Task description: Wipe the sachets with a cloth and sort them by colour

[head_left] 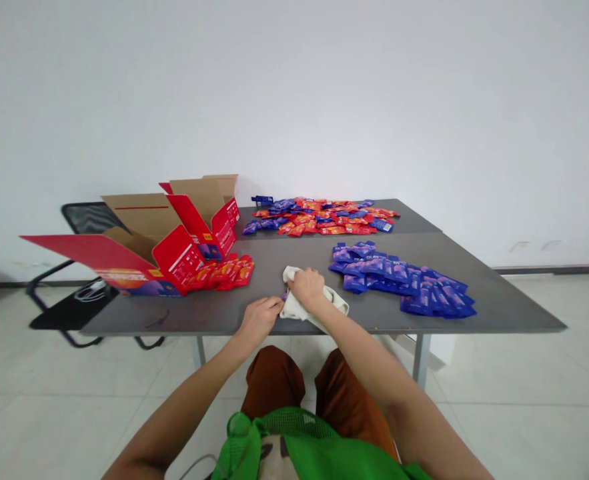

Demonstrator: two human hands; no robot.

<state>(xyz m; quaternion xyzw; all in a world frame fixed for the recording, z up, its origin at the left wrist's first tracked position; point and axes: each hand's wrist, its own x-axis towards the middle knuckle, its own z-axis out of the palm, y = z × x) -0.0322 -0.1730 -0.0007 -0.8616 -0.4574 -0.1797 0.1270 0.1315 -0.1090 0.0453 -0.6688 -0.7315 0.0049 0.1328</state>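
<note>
Near the table's front edge, my left hand is closed on a small purple packet, of which only a corner shows. My right hand grips a crumpled white cloth and presses it down beside that packet. The cloth covers part of the packet. To the right of the cloth lie several blue-purple packets in overlapping rows. Left of my hands is a fanned pile of red-orange packets.
Two open red cardboard boxes, the nearer box and the farther box, stand at the left with flaps raised. A mixed heap of red and blue packets covers the back of the grey table. A black chair stands at the left.
</note>
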